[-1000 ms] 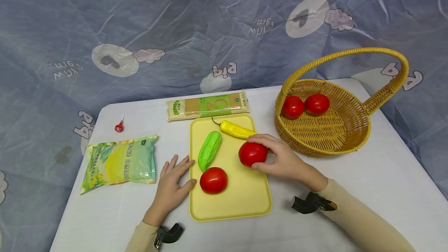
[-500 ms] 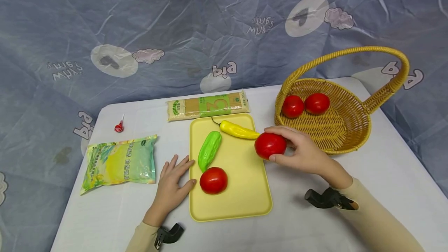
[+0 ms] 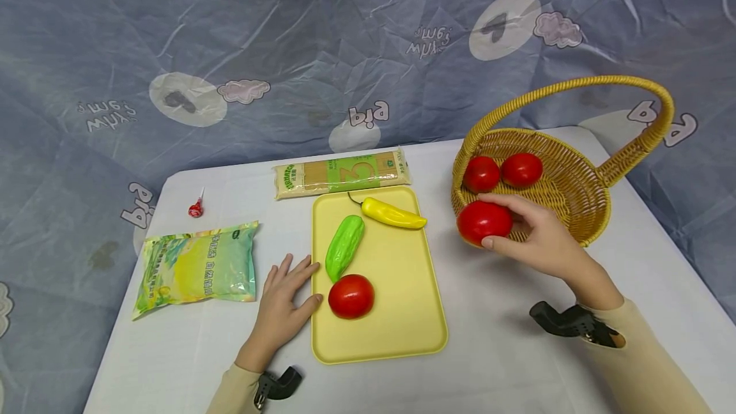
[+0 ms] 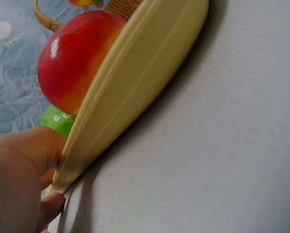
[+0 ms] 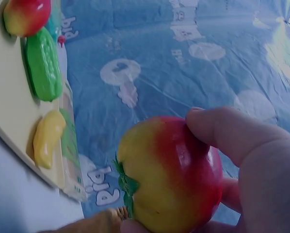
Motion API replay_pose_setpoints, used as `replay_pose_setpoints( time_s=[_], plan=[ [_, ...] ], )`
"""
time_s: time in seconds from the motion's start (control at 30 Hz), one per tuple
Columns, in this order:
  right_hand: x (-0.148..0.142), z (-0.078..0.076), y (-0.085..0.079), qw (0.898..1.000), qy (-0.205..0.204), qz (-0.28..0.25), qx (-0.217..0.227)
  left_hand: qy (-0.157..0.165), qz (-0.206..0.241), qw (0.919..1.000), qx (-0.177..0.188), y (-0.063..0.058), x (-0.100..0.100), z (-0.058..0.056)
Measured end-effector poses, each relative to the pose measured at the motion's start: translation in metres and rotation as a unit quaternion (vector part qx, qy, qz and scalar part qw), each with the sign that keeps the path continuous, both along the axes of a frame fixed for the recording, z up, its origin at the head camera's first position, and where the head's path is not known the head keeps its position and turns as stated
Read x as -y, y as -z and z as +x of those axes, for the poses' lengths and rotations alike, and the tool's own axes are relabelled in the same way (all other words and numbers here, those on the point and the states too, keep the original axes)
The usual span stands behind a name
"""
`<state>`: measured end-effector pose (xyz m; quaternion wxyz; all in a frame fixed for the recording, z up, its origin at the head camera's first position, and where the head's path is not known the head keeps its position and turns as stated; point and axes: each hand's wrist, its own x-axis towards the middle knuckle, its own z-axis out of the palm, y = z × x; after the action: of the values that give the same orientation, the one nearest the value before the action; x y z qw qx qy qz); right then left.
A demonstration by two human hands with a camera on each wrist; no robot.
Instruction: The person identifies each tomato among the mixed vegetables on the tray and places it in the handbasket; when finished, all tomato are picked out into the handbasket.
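Observation:
A tomato (image 3: 484, 223) is gripped in my right hand (image 3: 543, 238), held up beside the near left rim of the wicker basket (image 3: 598, 222). In the right wrist view this tomato (image 5: 169, 174) has a yellow underside and a green leafy stem end. My left hand (image 3: 282, 312) rests with straight fingers against the left edge of the yellow tray (image 3: 397, 337). On that tray lie another tomato (image 3: 351, 296), a green cucumber-like vegetable (image 3: 345, 248) and a yellow pepper (image 3: 393, 213). Two more tomatoes, one left (image 3: 482, 174) and one right (image 3: 522, 170), sit inside the basket.
Behind the tray lies a packet of noodles (image 3: 345, 174). At the left are a green-yellow bag (image 3: 198, 270) and a red lollipop (image 3: 196, 208). The basket's tall handle (image 3: 575, 85) arches over it. A printed grey-blue cloth (image 3: 310, 50) hangs behind the white table.
My right hand has carried the tomato rightward from above the tray to the basket's near left side. The left hand has stayed at the tray's edge.

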<state>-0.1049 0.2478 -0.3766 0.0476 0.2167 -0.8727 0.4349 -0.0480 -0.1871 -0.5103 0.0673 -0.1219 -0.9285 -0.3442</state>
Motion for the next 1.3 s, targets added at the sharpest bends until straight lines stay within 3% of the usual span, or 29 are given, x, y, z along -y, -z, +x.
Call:
replay_pose_setpoints(
  time_s=[0.3,1.1,1.3],
  plan=[
    [-0.025,-0.004,0.004,0.997,0.069,0.007,0.030,-0.001,0.000,1.0000,0.002,-0.001,0.000,0.001],
    [-0.039,-0.019,0.030,0.990,0.134,0.003,0.053,0.002,-0.002,0.9999,-0.010,0.002,0.000,0.000],
    [-0.039,-0.023,0.035,0.986,0.149,0.031,0.070,0.001,-0.003,1.0000,0.000,0.001,0.000,0.000]
  ],
)
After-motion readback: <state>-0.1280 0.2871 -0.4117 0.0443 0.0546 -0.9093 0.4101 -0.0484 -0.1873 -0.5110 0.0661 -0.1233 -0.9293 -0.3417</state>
